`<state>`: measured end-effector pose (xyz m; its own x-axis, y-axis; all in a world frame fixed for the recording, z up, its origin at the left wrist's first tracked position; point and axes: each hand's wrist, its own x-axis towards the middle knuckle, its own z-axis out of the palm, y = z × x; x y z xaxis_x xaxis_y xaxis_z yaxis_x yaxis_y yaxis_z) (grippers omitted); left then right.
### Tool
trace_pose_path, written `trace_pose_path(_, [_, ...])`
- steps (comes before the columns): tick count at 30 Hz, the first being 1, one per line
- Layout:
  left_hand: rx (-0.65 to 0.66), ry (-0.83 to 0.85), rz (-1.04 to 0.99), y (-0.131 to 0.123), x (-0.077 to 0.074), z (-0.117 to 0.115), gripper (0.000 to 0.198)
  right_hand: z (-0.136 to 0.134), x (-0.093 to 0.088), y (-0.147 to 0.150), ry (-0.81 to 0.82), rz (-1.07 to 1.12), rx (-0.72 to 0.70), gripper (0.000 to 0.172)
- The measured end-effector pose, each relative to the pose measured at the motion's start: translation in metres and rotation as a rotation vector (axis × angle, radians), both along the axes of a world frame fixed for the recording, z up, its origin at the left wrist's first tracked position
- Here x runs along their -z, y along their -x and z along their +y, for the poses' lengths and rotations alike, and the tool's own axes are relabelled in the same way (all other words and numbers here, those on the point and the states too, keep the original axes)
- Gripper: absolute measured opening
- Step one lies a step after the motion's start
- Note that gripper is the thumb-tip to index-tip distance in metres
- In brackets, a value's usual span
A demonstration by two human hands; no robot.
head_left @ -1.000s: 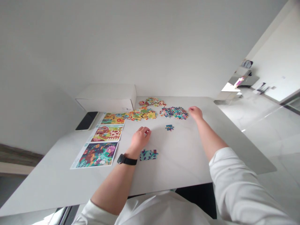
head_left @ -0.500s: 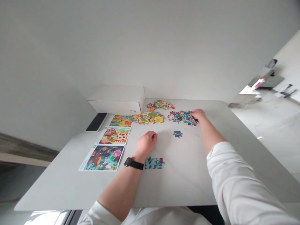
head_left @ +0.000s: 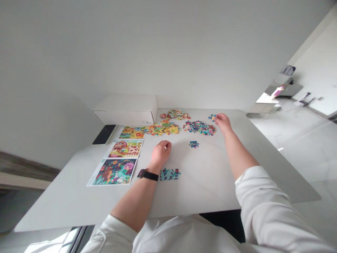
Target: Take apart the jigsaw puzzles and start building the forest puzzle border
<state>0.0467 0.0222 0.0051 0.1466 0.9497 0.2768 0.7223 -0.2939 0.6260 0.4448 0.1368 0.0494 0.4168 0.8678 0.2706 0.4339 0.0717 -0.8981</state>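
My right hand (head_left: 222, 121) pinches a blue and yellow jigsaw piece (head_left: 212, 117) beyond the right end of the dark multicoloured pile of puzzle pieces (head_left: 199, 128). Loosely curled, my left hand (head_left: 161, 153) rests on the table with a watch on its wrist; a small pale spot shows between the fingers, too little to name. Just in front of that wrist lies a joined strip of teal leaf-patterned pieces (head_left: 170, 174). A small blue piece or joined pair (head_left: 194, 144) sits alone between my hands.
Three picture sheets (head_left: 113, 172) lie in a column on the left, beside a phone (head_left: 104, 134). A white box (head_left: 126, 109) stands against the wall. Two more piles, yellow-green pieces (head_left: 164, 128) and red-and-cream pieces (head_left: 176, 114), lie at the back of the white table (head_left: 205, 182).
My right hand has left the dark pile's right edge and moved back and outward, now with a blue and yellow piece showing in its fingers. My left hand stays curled in place; the view shifted slightly.
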Motion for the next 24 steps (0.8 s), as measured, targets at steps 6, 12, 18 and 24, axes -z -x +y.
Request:
trace_pose_path(6, [0.010,-0.070,-0.116,-0.003,-0.007,-0.005,0.024,-0.070,0.001,0.047,-0.169,0.375,-0.059,0.042])
trace_pose_path(12, [-0.059,-0.131,-0.213,0.006,-0.014,-0.014,0.026,-0.112,0.035,0.097,-0.197,0.360,-0.077,0.049])
trace_pose_path(18, [0.040,-0.097,-0.272,0.002,-0.010,-0.021,0.024,-0.127,0.055,0.135,0.002,0.293,-0.301,0.063])
trace_pose_path(24, [0.250,-0.143,-0.271,-0.008,-0.010,-0.027,0.030,-0.140,0.053,0.156,0.047,0.201,-0.545,0.054])
